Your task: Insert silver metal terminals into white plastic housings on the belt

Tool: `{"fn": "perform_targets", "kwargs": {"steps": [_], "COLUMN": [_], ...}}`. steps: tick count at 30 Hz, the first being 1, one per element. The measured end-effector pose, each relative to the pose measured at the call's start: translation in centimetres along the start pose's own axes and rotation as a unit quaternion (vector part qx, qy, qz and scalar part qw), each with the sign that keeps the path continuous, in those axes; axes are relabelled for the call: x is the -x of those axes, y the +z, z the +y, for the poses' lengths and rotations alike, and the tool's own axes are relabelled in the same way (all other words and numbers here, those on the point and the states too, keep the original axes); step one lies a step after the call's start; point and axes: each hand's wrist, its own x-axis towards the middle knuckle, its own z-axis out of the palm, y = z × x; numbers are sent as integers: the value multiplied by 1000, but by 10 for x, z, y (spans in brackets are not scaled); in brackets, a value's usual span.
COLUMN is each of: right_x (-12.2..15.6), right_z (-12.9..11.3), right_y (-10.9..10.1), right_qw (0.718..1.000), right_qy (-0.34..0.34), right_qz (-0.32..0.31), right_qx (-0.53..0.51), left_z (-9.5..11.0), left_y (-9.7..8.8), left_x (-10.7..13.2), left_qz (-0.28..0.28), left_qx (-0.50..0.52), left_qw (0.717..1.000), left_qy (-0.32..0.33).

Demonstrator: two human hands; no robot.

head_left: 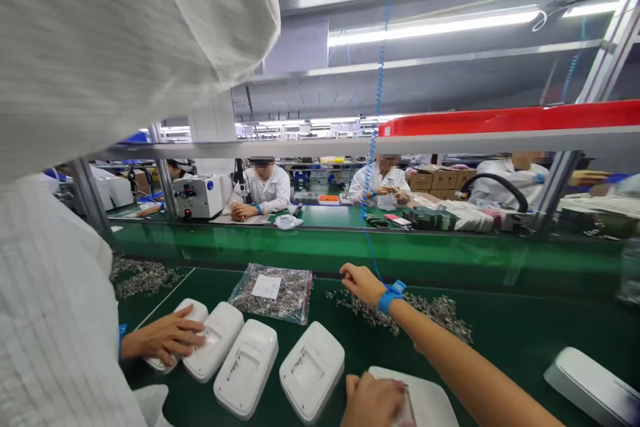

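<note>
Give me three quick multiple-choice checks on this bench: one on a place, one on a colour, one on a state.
1. Where is the right hand?
A. On a white housing
B. At the loose screws
C. On the red tray

2. What colour is the wrist strap on that arm?
A. Red
B. White
C. Blue

3. How is the bag of screws?
A. Lying flat on the green table
B. Held up in a hand
C. Hanging from the shelf

Answers:
1 B: the fingers reach down at the left end of the scattered pile.
2 C: a blue band sits at the wrist, with a blue coiled cord rising from it.
3 A: it lies label up behind the row of housings, with no hand on it.
</note>
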Motion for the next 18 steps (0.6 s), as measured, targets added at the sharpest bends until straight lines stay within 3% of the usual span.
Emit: {"fn": "perform_targets", "kwargs": {"steps": [3,6,10,13,18], "right_x": [30,64,103,124,146], "right_z": [-8,-8,-13,-20,-30], "right_y": [-18,-30,-34,-38,-35], "right_qw": [999,996,990,989,988], "right_qy": [6,17,37,6,-12], "right_qz": [-31,-79,-125,-142,-152], "right_qx": [-30,-42,-59,-39,0], "left_z": [19,28,23,23,22], "left_y": [-23,-38,-32,-26,-24], "left_x": [3,0,-2,-2,-2], "left_qz": [17,67,101,111,94], "left_qx": [139,189,190,168,148], "left_qw": [989,978,972,972,979], "left_qy": [-47,-57,-94,-122,-105]}}
